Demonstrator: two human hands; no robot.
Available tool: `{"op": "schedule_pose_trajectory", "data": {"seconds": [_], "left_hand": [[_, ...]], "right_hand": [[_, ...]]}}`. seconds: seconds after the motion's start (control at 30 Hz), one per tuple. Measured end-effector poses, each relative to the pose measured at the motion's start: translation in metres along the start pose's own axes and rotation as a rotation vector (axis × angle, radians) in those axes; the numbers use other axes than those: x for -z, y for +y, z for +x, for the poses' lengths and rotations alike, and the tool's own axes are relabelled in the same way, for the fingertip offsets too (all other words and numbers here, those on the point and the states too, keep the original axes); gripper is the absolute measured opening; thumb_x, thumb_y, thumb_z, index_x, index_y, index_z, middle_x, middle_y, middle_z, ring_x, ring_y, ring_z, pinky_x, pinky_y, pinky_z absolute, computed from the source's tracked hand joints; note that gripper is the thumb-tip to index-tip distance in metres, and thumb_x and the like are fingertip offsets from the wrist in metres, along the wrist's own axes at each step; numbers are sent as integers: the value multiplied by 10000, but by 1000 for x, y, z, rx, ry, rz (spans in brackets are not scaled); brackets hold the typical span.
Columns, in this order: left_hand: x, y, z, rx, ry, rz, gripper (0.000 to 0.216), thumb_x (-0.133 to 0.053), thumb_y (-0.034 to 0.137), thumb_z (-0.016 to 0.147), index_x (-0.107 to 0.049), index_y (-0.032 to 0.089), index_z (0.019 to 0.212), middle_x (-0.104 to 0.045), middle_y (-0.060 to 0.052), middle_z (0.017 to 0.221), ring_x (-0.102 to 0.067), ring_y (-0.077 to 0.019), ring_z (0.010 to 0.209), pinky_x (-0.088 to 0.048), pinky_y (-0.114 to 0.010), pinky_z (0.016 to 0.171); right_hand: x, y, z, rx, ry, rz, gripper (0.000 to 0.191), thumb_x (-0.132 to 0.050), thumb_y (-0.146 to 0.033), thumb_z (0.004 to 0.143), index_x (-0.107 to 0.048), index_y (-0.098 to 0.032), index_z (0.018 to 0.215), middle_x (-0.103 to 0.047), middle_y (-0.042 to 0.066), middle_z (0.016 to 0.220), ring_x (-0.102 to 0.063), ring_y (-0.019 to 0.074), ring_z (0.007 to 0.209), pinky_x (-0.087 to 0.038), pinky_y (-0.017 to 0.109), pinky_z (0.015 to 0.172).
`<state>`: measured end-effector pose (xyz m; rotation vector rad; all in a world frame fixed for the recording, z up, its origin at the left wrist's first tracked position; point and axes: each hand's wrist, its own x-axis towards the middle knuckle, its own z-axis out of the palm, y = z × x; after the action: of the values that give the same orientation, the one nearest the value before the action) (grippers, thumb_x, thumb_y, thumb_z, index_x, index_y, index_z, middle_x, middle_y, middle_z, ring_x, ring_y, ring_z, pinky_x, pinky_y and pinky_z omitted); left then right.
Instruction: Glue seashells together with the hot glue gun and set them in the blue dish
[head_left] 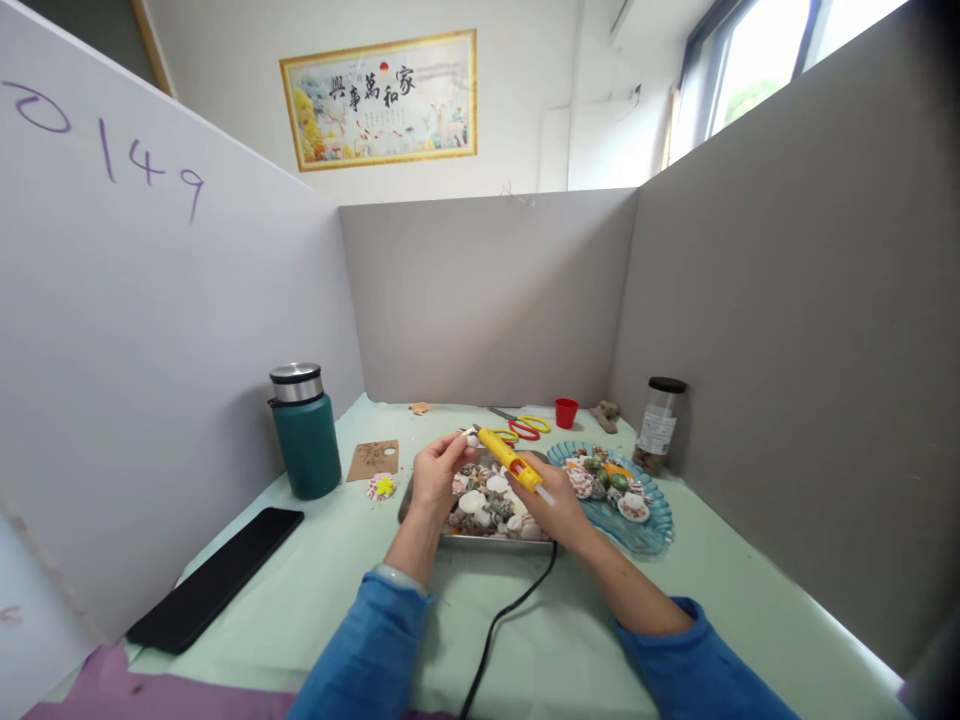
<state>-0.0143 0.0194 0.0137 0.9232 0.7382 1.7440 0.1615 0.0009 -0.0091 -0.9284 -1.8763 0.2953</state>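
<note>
My right hand (553, 505) is wrapped round a yellow hot glue gun (511, 460), its nozzle pointing up and left. A clear glue stick pokes out of its rear, and a black cord (501, 612) runs down toward me. Between the fingertips of my left hand (437, 475) is a small white shell (472, 439), right at the nozzle; whether the two touch I cannot tell. Beneath both hands lies a metal tray (480, 542) full of mixed shells (480, 505), partly covered by my hands.
Right of the tray is a blue glass plate (651, 535) with shells; behind it stand a jar (660, 425), a red cup (566, 412) and scissors (529, 428). On the left are a green bottle (306, 445), a black phone-like slab (217, 578), a brown card (373, 460) and a starfish-topped shell piece (383, 487).
</note>
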Motion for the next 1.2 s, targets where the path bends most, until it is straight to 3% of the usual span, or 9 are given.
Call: {"op": "schedule_pose_trajectory", "data": {"seconds": [0.43, 0.9, 1.2], "left_hand": [[1, -3, 1, -1, -23, -22, 358, -847, 330, 522, -719, 92, 756, -705, -59, 724, -624, -123, 622, -518, -275, 701], [2, -2, 2, -9, -22, 22, 366, -841, 349, 520, -717, 101, 759, -690, -38, 673, -606, -106, 573, -516, -275, 700], [3, -4, 2, 5, -22, -11, 348, -840, 325, 534, -719, 92, 763, -702, -55, 713, -618, -116, 616, -510, -271, 709]], "right_hand": [[4, -6, 1, 91, -93, -65, 301, -463, -236, 816, -628, -190, 1063, -700, 49, 891, -618, 189, 746, -430, 264, 682], [5, -3, 0, 72, -22, -144, 287, -484, -250, 821, -651, -184, 1045, -706, 68, 891, -626, 210, 791, -437, 276, 709], [2, 1, 0, 152, -57, -164, 327, -492, -219, 812, -631, -177, 1104, -715, 89, 980, -640, 216, 841, -449, 286, 743]]}}
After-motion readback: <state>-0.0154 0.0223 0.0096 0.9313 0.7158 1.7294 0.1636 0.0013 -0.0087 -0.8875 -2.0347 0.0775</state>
